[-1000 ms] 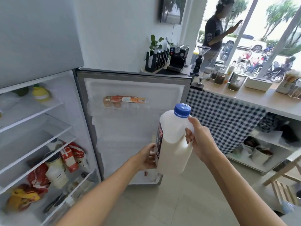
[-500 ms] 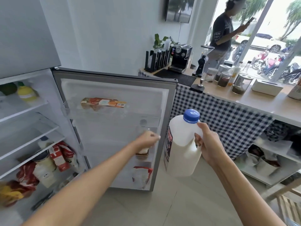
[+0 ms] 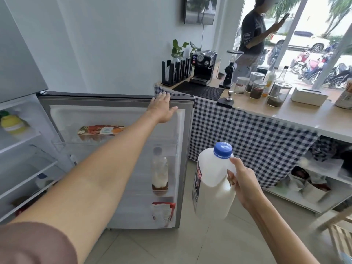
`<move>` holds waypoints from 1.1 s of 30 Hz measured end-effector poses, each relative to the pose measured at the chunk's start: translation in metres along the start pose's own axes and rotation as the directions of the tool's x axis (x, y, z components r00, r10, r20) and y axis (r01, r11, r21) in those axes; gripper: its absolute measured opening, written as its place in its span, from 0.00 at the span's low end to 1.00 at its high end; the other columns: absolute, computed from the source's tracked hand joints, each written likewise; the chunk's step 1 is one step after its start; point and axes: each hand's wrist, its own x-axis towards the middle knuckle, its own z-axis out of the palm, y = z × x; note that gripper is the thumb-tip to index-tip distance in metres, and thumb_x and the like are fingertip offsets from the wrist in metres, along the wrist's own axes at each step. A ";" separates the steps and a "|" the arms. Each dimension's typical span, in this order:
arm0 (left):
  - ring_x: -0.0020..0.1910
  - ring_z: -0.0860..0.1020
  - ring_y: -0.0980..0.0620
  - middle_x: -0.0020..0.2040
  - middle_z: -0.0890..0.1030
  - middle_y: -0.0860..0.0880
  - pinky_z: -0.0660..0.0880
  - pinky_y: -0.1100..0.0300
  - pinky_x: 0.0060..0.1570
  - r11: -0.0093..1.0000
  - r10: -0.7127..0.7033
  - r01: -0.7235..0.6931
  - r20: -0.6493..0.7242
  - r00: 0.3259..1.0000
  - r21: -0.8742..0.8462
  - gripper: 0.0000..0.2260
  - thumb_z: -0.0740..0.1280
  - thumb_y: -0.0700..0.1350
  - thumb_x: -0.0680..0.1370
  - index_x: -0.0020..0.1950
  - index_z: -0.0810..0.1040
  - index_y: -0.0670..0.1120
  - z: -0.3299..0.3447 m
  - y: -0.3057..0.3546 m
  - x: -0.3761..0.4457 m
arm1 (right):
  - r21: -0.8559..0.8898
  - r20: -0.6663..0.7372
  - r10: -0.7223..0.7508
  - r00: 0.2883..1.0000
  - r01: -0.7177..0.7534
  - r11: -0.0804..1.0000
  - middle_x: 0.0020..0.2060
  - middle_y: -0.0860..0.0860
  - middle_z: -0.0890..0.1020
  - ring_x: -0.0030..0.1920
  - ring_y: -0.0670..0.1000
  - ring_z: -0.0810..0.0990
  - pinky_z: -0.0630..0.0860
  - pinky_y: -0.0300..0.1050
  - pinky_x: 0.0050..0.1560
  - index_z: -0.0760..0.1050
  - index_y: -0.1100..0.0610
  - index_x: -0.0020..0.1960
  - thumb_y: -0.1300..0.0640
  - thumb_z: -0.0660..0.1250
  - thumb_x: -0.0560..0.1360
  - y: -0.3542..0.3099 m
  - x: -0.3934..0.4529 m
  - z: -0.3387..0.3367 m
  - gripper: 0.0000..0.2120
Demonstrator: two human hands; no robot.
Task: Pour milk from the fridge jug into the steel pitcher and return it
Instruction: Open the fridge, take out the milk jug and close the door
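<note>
The fridge door (image 3: 116, 149) stands open; my left hand (image 3: 162, 107) has let go of the milk jug (image 3: 213, 189) and now lies spread on the door's far top edge, likely to shut it. My right hand (image 3: 245, 185) alone grips the jug's handle, near right.

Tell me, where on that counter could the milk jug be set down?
The black mat before the coffee machine is bare, as is the counter strip in front of the jars. Around the jars and white box it is crowded.

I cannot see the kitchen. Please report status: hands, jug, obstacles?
Left hand open on fridge door top edge. Right hand holds capped milk jug. Door open; nothing blocks.
</note>
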 end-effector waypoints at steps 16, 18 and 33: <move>0.78 0.47 0.48 0.79 0.50 0.45 0.41 0.48 0.76 0.992 0.068 -0.063 -0.041 0.997 0.113 0.32 0.47 0.62 0.80 0.79 0.47 0.45 0.012 -0.026 -0.038 | 0.026 -0.033 0.030 0.999 -0.029 0.999 0.35 0.54 0.64 0.37 0.50 0.64 0.73 0.28 0.32 0.64 0.81 0.61 0.49 0.63 0.77 0.044 -0.016 0.001 0.33; 0.78 0.50 0.48 0.79 0.53 0.45 0.42 0.48 0.76 0.993 0.097 -0.092 -0.074 0.993 0.069 0.31 0.47 0.62 0.80 0.78 0.50 0.45 0.011 -0.029 -0.056 | 0.032 -0.031 0.033 0.999 -0.032 0.999 0.39 0.55 0.66 0.36 0.49 0.64 0.73 0.28 0.34 0.64 0.80 0.61 0.50 0.63 0.77 0.051 -0.029 0.003 0.32; 0.74 0.60 0.45 0.72 0.67 0.43 0.56 0.51 0.74 0.938 0.148 -0.199 -0.193 0.970 -0.285 0.23 0.51 0.55 0.82 0.71 0.65 0.42 -0.035 -0.096 -0.266 | 0.053 -0.073 0.058 0.996 -0.054 0.997 0.64 0.65 0.59 0.47 0.51 0.67 0.73 0.33 0.43 0.61 0.79 0.65 0.49 0.63 0.78 0.089 -0.185 0.057 0.33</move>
